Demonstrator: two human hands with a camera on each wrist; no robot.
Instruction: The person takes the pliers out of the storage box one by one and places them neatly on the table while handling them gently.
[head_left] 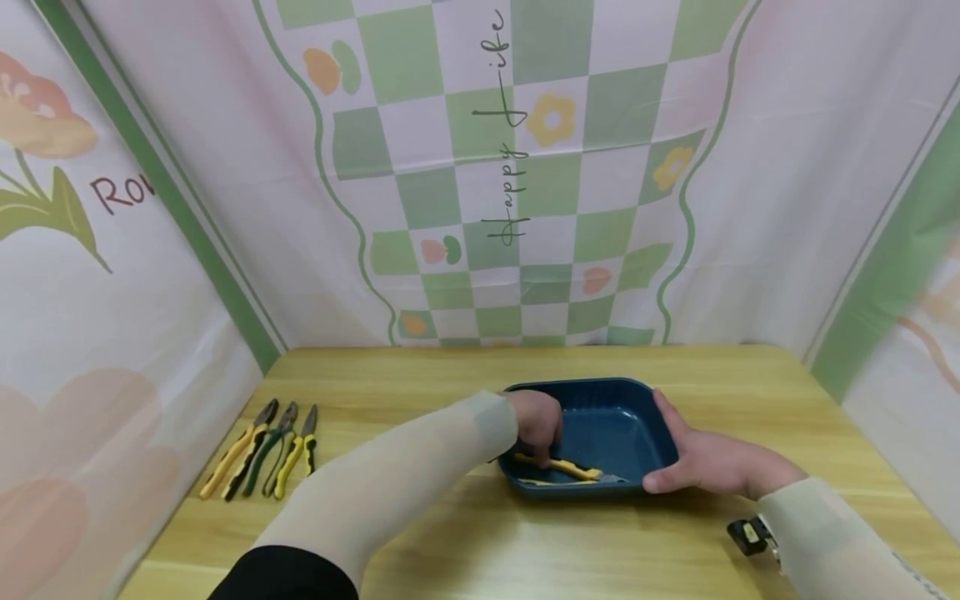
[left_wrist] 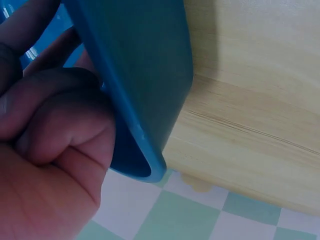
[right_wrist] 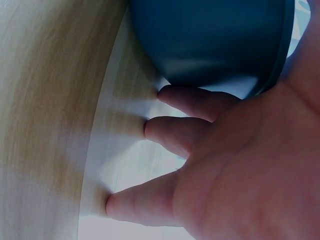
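The person's left hand (head_left: 536,425) is reaching down into the dark blue tray (head_left: 633,392), its fingers curling toward the yellow-handled tool (head_left: 562,468) that is lying along the tray's near wall. Whether those fingers are already closing on the handle cannot be told: in the head view the knuckles are hiding the contact, and the left wrist view is showing only curled fingers (left_wrist: 55,125) against the tray's rim (left_wrist: 145,100).

The right hand (head_left: 708,462) is steadying the tray from its right side, thumb lying along the near-right rim, the other fingers (right_wrist: 195,102) lying nearly straight and spread on the wooden table (head_left: 465,542) against the tray's outer wall.

To do this step well, the left hand is best taking the tool by the middle of its yellow grip, away from the metal tip pointing toward the tray's near-right corner, while the right hand is pressing the tray so it is not sliding.

Well to the left of the tray, a row of pliers (head_left: 262,450) is lying on the table.
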